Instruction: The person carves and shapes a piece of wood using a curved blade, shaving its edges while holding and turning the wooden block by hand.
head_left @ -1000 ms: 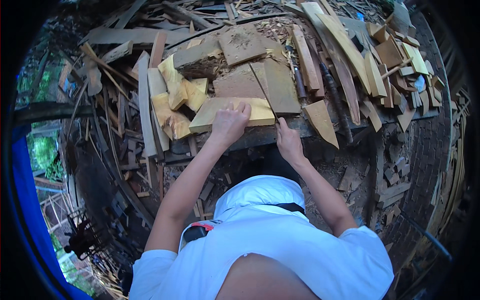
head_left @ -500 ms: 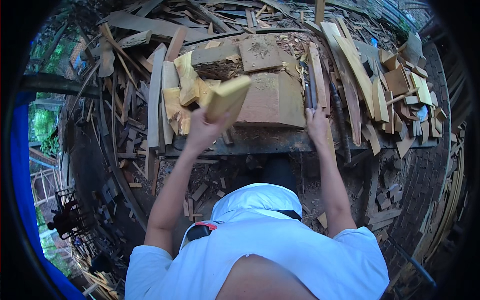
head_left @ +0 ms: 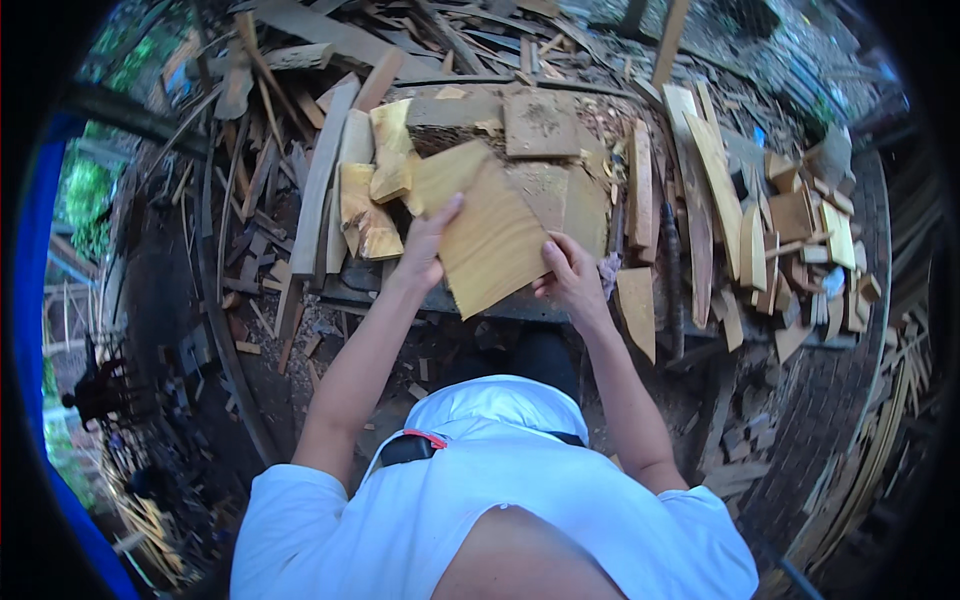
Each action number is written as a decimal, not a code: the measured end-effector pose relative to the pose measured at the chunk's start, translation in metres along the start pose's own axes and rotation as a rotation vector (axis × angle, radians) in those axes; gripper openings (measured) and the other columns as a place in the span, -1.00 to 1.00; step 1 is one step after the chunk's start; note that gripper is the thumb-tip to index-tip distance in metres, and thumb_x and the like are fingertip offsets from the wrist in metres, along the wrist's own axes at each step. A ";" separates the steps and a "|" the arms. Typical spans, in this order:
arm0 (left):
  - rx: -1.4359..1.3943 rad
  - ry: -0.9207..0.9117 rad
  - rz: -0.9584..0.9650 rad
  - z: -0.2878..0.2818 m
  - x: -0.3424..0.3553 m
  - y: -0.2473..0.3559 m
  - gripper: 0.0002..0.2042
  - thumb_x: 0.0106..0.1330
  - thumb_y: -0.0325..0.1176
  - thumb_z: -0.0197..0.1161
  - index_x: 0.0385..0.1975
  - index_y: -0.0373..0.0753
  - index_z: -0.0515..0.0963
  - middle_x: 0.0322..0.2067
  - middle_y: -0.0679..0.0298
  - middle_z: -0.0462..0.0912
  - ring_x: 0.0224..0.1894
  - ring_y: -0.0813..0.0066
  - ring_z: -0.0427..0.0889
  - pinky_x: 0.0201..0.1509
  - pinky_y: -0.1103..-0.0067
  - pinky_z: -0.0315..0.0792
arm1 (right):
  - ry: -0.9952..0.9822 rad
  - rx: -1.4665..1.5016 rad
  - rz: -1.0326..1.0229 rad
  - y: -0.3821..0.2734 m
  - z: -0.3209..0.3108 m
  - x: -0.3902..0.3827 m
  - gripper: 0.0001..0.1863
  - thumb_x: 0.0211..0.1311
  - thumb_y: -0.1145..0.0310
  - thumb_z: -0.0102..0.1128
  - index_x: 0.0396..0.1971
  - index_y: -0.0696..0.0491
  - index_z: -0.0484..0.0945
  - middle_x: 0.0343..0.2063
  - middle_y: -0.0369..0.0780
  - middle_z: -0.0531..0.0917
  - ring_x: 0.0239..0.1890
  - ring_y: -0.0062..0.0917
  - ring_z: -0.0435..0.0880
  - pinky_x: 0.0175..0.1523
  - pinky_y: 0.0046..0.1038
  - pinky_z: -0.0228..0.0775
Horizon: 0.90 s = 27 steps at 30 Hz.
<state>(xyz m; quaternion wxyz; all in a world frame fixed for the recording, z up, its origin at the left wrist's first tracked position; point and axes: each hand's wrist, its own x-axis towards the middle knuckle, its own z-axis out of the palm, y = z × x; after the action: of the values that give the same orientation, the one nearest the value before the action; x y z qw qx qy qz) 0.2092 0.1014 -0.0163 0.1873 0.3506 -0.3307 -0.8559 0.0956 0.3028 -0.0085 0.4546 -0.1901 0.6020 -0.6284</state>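
Observation:
A flat yellowish wooden board (head_left: 485, 225) with visible grain is held tilted in front of me, above the near part of the workbench. My left hand (head_left: 428, 240) grips its left edge, with the thumb lying over the face. On the lower right edge, my right hand (head_left: 570, 270) has its thumb and fingers closed around the board's corner. Behind it lies a broad wooden block (head_left: 580, 205), partly hidden by the board. A dark long-handled tool (head_left: 617, 215) lies just beyond my right hand, partly covered.
Pale rough-cut wood chunks (head_left: 370, 210) lie left of the board. A dark rod (head_left: 672, 290) and long planks (head_left: 700, 190) are to the right, beside a heap of small offcuts (head_left: 795, 215). Scrap wood (head_left: 400, 50) is piled behind the bench; more litters the ground.
The board has turned from edge-on to face-on and moved right and nearer. My right hand has let go of the dark long-handled tool and taken hold of the board.

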 end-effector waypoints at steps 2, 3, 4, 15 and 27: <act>0.130 0.072 0.104 0.009 0.000 -0.006 -0.58 0.31 -0.30 0.30 0.10 -0.27 0.39 -0.02 0.23 0.58 0.01 0.43 0.59 0.11 0.47 0.51 | 0.167 0.084 0.043 0.016 -0.001 0.016 -0.58 0.48 0.14 -0.06 0.09 0.17 0.45 -0.34 -0.22 0.60 -0.58 -0.70 0.58 -0.50 -0.71 0.42; 0.245 0.051 0.174 0.011 -0.005 -0.005 -0.57 0.30 -0.30 0.31 0.10 -0.28 0.40 -0.02 0.23 0.58 0.01 0.43 0.59 0.13 0.47 0.48 | 0.141 -0.057 0.117 0.018 -0.008 0.022 -0.57 0.47 0.20 -0.06 0.11 0.21 0.42 -0.21 -0.16 0.63 -0.38 -0.56 0.66 -0.28 -0.56 0.53; 0.363 0.037 0.243 0.013 -0.011 -0.003 -0.57 0.28 -0.30 0.32 0.10 -0.29 0.41 -0.02 0.24 0.58 0.02 0.44 0.58 0.16 0.47 0.45 | 0.202 -0.225 0.018 0.040 -0.019 0.034 -0.57 0.46 0.23 -0.06 0.13 0.23 0.41 -0.11 -0.11 0.61 -0.21 -0.47 0.64 -0.09 -0.48 0.49; 0.439 -1.835 0.985 0.028 -0.313 0.191 -0.85 0.23 -0.42 0.07 -0.41 -0.29 0.60 -0.27 0.05 0.54 -0.27 0.20 0.50 0.09 0.18 0.45 | 0.229 -0.980 -0.317 0.059 -0.050 0.031 -0.63 0.35 0.37 0.07 0.13 0.10 0.47 0.04 -0.09 0.38 -0.03 -0.36 0.46 0.05 -0.42 0.34; 0.724 -1.366 1.350 0.010 -0.425 0.152 -0.79 0.19 -0.46 0.05 -0.48 -0.45 0.61 -0.41 -0.09 0.55 -0.39 0.08 0.55 0.10 -0.04 0.47 | -0.224 -0.881 -0.471 0.024 0.051 0.061 -0.76 0.41 0.44 0.00 0.00 0.09 0.54 -0.18 -0.16 0.50 -0.21 -0.44 0.50 -0.15 -0.41 0.40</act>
<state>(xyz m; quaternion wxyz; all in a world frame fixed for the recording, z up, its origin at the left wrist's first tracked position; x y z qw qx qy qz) 0.5064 0.2325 0.2978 0.2845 -0.4353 -0.7334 -0.4379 0.1129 0.2276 -0.0386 0.2394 -0.5603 0.6980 -0.3761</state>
